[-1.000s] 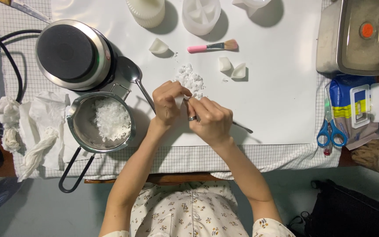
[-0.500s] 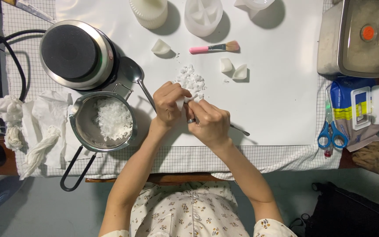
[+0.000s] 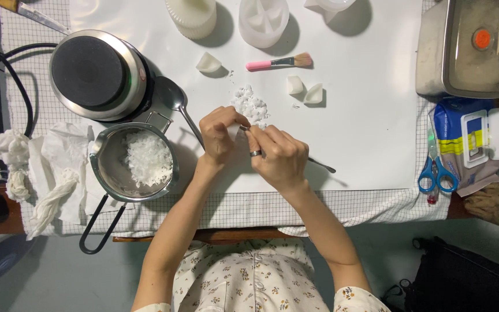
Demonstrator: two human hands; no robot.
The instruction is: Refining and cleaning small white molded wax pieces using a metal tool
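Note:
My left hand (image 3: pixel 218 134) and my right hand (image 3: pixel 282 157) meet over the white sheet (image 3: pixel 365 133), just below a little heap of white crumbs (image 3: pixel 250 105). A ring is on my right hand, which grips a thin metal tool (image 3: pixel 322 166). The tool's tail sticks out to the right and its tip lies between my fingertips. My left fingers are pinched around a small white piece that they mostly hide. A metal spoon (image 3: pixel 179 106) lies just left of my left hand.
A small pot of white flakes (image 3: pixel 140 159) and a round hot plate (image 3: pixel 95 72) stand left. A pink brush (image 3: pixel 277 62), white chunks (image 3: pixel 304 90), white moulds (image 3: pixel 263 20), a metal box (image 3: pixel 472 46), scissors (image 3: pixel 437 176), a blue packet (image 3: pixel 456 141) and crumpled tissues (image 3: pixel 47 167) lie around.
Both hands stay together in the same spot. Only the fingers and the tool's tail have shifted slightly.

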